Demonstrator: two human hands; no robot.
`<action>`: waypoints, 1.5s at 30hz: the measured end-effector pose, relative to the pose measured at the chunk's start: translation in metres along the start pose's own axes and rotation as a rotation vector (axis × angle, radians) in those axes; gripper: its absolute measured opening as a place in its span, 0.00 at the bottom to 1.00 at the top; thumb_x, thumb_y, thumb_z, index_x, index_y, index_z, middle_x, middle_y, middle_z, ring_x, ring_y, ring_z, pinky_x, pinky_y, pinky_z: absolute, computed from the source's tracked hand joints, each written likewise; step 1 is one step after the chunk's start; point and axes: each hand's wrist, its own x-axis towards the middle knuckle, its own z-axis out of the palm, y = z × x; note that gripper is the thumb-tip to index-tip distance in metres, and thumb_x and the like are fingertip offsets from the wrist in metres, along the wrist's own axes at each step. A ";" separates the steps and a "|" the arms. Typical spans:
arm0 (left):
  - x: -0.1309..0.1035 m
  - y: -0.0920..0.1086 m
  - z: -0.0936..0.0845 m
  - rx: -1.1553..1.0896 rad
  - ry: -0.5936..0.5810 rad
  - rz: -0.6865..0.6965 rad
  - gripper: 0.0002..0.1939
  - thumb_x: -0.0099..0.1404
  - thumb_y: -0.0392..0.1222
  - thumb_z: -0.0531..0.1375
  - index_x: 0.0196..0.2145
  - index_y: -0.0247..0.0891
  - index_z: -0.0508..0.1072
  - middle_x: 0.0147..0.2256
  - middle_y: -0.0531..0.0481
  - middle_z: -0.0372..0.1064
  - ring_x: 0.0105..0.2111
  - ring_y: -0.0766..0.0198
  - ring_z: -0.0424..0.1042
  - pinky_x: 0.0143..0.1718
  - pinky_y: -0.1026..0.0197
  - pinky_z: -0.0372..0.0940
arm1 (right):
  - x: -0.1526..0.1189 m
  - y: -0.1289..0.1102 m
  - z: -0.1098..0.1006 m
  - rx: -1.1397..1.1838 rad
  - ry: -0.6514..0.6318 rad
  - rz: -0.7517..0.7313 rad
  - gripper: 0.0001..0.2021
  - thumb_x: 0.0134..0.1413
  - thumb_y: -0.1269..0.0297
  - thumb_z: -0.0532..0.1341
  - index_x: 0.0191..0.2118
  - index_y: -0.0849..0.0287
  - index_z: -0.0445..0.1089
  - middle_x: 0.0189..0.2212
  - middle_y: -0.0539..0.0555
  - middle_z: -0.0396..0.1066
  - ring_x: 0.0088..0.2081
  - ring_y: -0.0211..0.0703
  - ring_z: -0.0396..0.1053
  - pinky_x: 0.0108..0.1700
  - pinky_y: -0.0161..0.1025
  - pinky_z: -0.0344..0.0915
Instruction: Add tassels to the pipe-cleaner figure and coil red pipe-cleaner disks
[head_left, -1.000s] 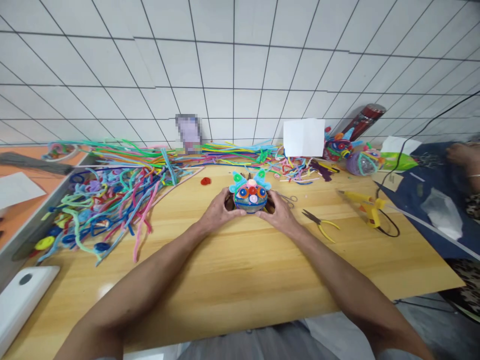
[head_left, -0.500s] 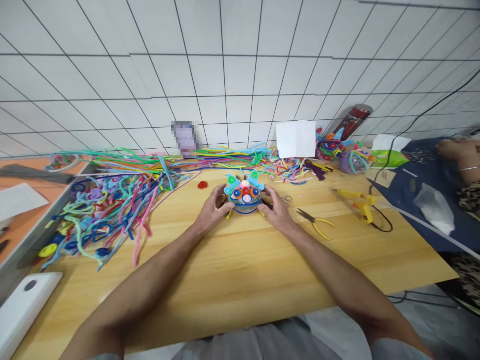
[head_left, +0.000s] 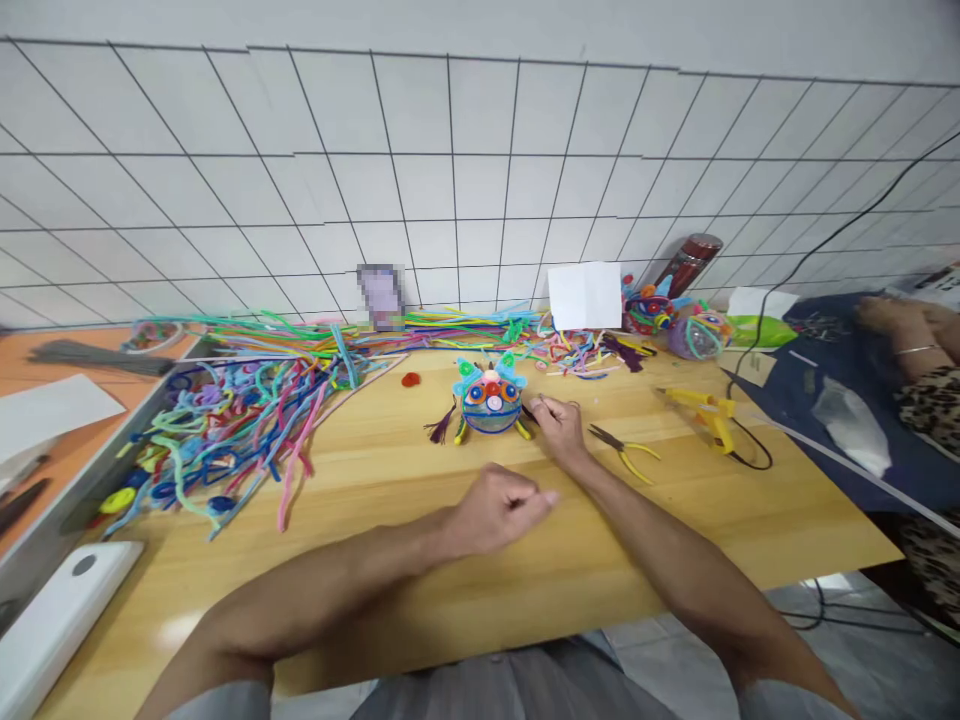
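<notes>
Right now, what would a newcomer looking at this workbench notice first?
Probably the bright pipe-cleaner creature with its round blue-and-orange eyes, standing mid-table beside the person's right hand. Next might come the tangled heap of multicoloured pipe cleaners on the left side of the wooden table. The yellow glue gun stands out toward the right.

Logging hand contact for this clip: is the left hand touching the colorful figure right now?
No, the left hand is apart from the colorful figure, with bare tabletop showing between them.
</notes>
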 end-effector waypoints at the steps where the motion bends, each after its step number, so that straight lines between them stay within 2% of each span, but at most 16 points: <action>1: 0.002 -0.003 0.011 -0.021 -0.061 -0.052 0.32 0.75 0.55 0.55 0.18 0.39 0.48 0.17 0.60 0.39 0.18 0.74 0.41 0.21 0.64 0.42 | 0.000 0.000 0.000 0.000 0.004 -0.002 0.26 0.65 0.48 0.56 0.20 0.53 0.47 0.19 0.44 0.45 0.23 0.35 0.48 0.28 0.38 0.48; 4: 0.008 -0.020 0.029 -0.040 -0.134 -0.166 0.33 0.73 0.60 0.54 0.17 0.40 0.48 0.17 0.60 0.38 0.19 0.74 0.42 0.21 0.64 0.42 | 0.001 -0.001 0.000 -0.012 0.004 -0.006 0.26 0.64 0.49 0.57 0.20 0.53 0.47 0.18 0.44 0.44 0.23 0.35 0.47 0.28 0.38 0.46; 8: 0.008 -0.040 0.030 -0.035 -0.192 -0.233 0.33 0.72 0.60 0.53 0.16 0.40 0.48 0.17 0.60 0.39 0.19 0.74 0.43 0.22 0.63 0.42 | 0.001 -0.001 0.000 -0.035 -0.009 -0.009 0.26 0.64 0.51 0.58 0.20 0.54 0.48 0.18 0.44 0.45 0.23 0.35 0.47 0.28 0.38 0.47; 16: 0.003 -0.050 0.032 0.071 -0.230 -0.012 0.30 0.73 0.50 0.56 0.16 0.38 0.52 0.15 0.60 0.41 0.16 0.74 0.45 0.24 0.62 0.43 | -0.002 -0.002 -0.001 -0.053 -0.043 -0.027 0.26 0.64 0.52 0.59 0.19 0.54 0.47 0.17 0.44 0.44 0.22 0.34 0.46 0.27 0.38 0.46; 21: 0.001 -0.049 0.032 0.115 -0.223 0.031 0.30 0.73 0.48 0.57 0.16 0.37 0.54 0.14 0.60 0.45 0.17 0.73 0.47 0.23 0.62 0.44 | -0.005 -0.004 -0.003 -0.038 -0.052 -0.041 0.28 0.63 0.50 0.61 0.19 0.54 0.47 0.17 0.44 0.43 0.22 0.34 0.45 0.26 0.38 0.45; 25: -0.002 -0.049 0.034 0.167 -0.196 0.048 0.31 0.74 0.48 0.57 0.15 0.37 0.56 0.13 0.58 0.52 0.16 0.72 0.50 0.23 0.62 0.46 | -0.009 -0.003 -0.007 -0.023 -0.041 -0.013 0.29 0.65 0.50 0.61 0.20 0.54 0.46 0.18 0.44 0.43 0.23 0.34 0.44 0.26 0.38 0.45; 30: -0.010 -0.052 0.044 0.271 -0.197 0.100 0.30 0.75 0.48 0.57 0.15 0.38 0.66 0.15 0.52 0.67 0.17 0.71 0.63 0.22 0.61 0.48 | -0.016 -0.003 -0.011 -0.027 -0.008 0.033 0.28 0.68 0.53 0.60 0.21 0.54 0.47 0.20 0.44 0.43 0.23 0.35 0.44 0.26 0.38 0.45; 33: -0.014 -0.052 0.047 0.301 -0.202 0.121 0.28 0.74 0.48 0.59 0.16 0.38 0.71 0.16 0.51 0.71 0.18 0.70 0.68 0.21 0.60 0.48 | -0.018 -0.005 -0.012 -0.002 -0.016 0.034 0.27 0.68 0.55 0.61 0.21 0.54 0.47 0.20 0.43 0.42 0.22 0.34 0.43 0.25 0.37 0.45; 38: -0.017 -0.053 0.047 0.339 -0.194 0.157 0.27 0.74 0.47 0.59 0.17 0.38 0.72 0.16 0.52 0.72 0.18 0.70 0.69 0.21 0.60 0.47 | -0.016 -0.006 -0.013 0.002 -0.039 -0.008 0.26 0.67 0.59 0.61 0.21 0.54 0.47 0.20 0.43 0.42 0.22 0.33 0.43 0.25 0.37 0.44; 42: -0.017 -0.057 0.048 0.401 -0.168 0.223 0.28 0.75 0.49 0.58 0.17 0.38 0.71 0.17 0.52 0.71 0.18 0.70 0.69 0.21 0.59 0.47 | -0.015 -0.004 -0.010 -0.003 -0.057 0.020 0.26 0.65 0.56 0.60 0.21 0.54 0.47 0.19 0.43 0.43 0.22 0.34 0.44 0.26 0.37 0.46; 45: -0.014 -0.057 0.046 0.466 -0.194 0.242 0.28 0.76 0.49 0.57 0.18 0.39 0.71 0.16 0.52 0.69 0.19 0.69 0.67 0.22 0.59 0.47 | -0.012 -0.002 -0.005 0.002 -0.028 0.020 0.27 0.63 0.53 0.61 0.19 0.54 0.48 0.18 0.43 0.44 0.22 0.34 0.46 0.27 0.38 0.46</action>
